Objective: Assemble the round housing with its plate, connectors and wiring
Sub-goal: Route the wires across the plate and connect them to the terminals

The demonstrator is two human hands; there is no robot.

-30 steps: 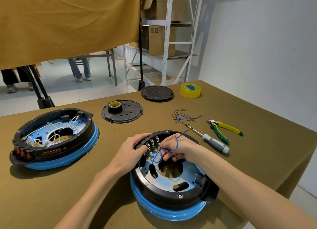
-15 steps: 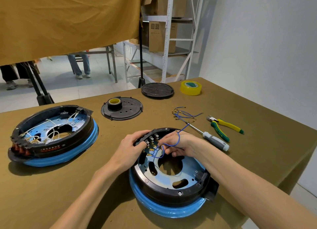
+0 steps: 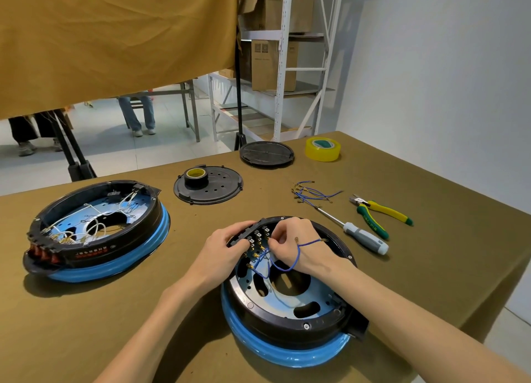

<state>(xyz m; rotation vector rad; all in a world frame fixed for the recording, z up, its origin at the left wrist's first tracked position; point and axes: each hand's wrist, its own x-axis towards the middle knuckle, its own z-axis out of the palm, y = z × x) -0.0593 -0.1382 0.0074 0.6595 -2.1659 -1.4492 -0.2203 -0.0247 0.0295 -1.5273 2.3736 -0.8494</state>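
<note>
A round housing (image 3: 287, 311), black with a blue ring around its base, sits on the olive-covered table (image 3: 431, 267) directly in front of the person. A shiny metal plate (image 3: 290, 296) with several cut-outs lies inside it. At the housing's far rim stands a row of small connectors (image 3: 258, 240) with brass terminals.

The left hand (image 3: 221, 253) grips the far-left rim of the housing, fingers curled over the edge beside the connectors. The right hand (image 3: 293, 245) has its fingers bent down at the connectors, and thumb and forefinger appear to pinch the end of a blue wire (image 3: 283, 263); the exact contact is too small to make out. That wire loops over the back of the right hand, with a brass end sticking out to the right.

A second housing (image 3: 97, 230), already strung with white wires, rests well to the left. Beyond the hands lies a black disc (image 3: 218, 189) with a roll of dark tape (image 3: 196, 176) on it, another black disc (image 3: 267, 153) farther back, and a yellow tape roll (image 3: 322, 149). To the right are loose blue wires (image 3: 313, 193), a screwdriver (image 3: 362, 239) and green-and-yellow pliers (image 3: 379, 213).
</note>
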